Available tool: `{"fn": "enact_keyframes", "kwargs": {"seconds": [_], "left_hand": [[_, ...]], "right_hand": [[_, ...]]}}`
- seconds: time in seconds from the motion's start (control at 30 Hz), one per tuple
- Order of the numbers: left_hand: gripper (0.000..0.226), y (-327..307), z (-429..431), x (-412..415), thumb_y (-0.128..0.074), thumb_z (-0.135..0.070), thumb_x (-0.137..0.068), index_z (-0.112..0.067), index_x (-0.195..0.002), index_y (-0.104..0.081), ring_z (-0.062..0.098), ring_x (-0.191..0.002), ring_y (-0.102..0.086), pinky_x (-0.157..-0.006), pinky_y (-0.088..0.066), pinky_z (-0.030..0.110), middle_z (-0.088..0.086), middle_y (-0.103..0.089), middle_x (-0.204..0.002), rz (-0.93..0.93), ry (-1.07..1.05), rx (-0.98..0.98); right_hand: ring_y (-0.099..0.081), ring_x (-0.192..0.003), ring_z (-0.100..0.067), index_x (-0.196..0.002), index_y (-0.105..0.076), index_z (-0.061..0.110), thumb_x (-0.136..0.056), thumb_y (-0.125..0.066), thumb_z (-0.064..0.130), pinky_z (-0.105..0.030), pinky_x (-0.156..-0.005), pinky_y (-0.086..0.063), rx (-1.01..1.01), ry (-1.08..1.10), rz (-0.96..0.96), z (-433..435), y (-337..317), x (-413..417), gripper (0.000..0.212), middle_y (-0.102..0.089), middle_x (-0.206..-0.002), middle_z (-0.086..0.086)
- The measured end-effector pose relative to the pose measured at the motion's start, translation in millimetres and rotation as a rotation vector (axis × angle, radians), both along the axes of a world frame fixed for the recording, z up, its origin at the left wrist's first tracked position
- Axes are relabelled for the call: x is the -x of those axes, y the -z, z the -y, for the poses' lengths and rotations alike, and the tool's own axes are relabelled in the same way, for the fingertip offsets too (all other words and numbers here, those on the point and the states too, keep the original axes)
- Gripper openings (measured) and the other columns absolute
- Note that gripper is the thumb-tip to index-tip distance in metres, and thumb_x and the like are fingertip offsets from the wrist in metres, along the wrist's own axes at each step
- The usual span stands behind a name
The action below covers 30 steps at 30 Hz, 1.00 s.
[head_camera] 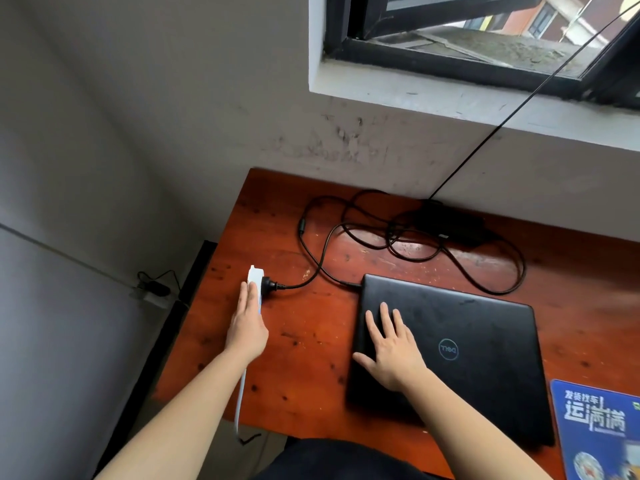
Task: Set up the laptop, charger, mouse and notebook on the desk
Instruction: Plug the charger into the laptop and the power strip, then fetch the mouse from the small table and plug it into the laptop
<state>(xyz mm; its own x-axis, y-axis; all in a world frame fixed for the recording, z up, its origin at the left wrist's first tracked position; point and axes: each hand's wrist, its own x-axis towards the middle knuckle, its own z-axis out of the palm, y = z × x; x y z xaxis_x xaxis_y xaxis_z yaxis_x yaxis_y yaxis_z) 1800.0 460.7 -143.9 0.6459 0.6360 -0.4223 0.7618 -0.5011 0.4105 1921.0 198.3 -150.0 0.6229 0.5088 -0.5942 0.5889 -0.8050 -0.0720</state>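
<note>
On the desk (311, 327), one closed laptop (467, 348) under flat right hand (391, 351), one charger (446, 220), left hand (247, 323) spread on one power strip (255, 276).

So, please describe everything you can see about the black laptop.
The laptop is black, matte and slightly dusty, with a round silver logo on its lid. It is shut and lies flat on the red-brown wooden desk, turned somewhat askew. The right hand rests flat on its lid. A black charger cable enters its far left corner.

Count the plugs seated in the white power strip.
1: a black plug in the white power strip at its far end. The left hand covers the rest, possibly hiding others.
</note>
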Motion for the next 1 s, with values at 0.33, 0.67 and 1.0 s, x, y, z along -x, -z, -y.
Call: {"fn": "enact_keyframes", "kwargs": {"seconds": [0.33,0.67,1.0], "left_hand": [[0.064,-54.2,2.5,0.3,-0.033,-0.047,-0.103,-0.023,-0.158,-0.013,0.027,-0.153,-0.006,-0.120,-0.017,0.049,0.006,-0.003,-0.167,0.044,0.244,-0.333],[0.069,-153.8,49.6,41.8,-0.021,-0.056,-0.099,-0.017,-0.154,-0.031,0.037,-0.148,-0.021,-0.114,-0.024,0.063,0.015,-0.020,-0.163,0.079,-0.008,-0.672],[0.079,-248.7,131.4,250.2,-0.014,-0.068,-0.095,-0.019,-0.157,-0.016,0.042,-0.150,-0.009,-0.112,-0.018,0.068,0.020,-0.005,-0.164,-0.189,-0.542,-0.954]], "right_hand": [[-0.001,-0.157,-0.032,-0.163,-0.009,0.022,-0.099,-0.031,0.068,-0.045,-0.125,-0.017,-0.223,0.024,0.169,-6.9,-50.2,-30.8,0.082,0.005,-0.171,-0.013],[-0.018,-0.154,-0.039,-0.159,-0.030,0.015,-0.097,-0.050,0.059,-0.050,-0.122,-0.026,-0.728,-0.225,0.411,-34.6,-128.3,-52.5,0.079,-0.013,-0.168,-0.019],[-0.017,-0.154,-0.039,-0.160,-0.027,0.019,-0.095,-0.044,0.064,-0.054,-0.122,-0.023,-1.038,-0.675,0.161,-115.8,-191.0,101.0,0.080,-0.012,-0.169,-0.019]]}}
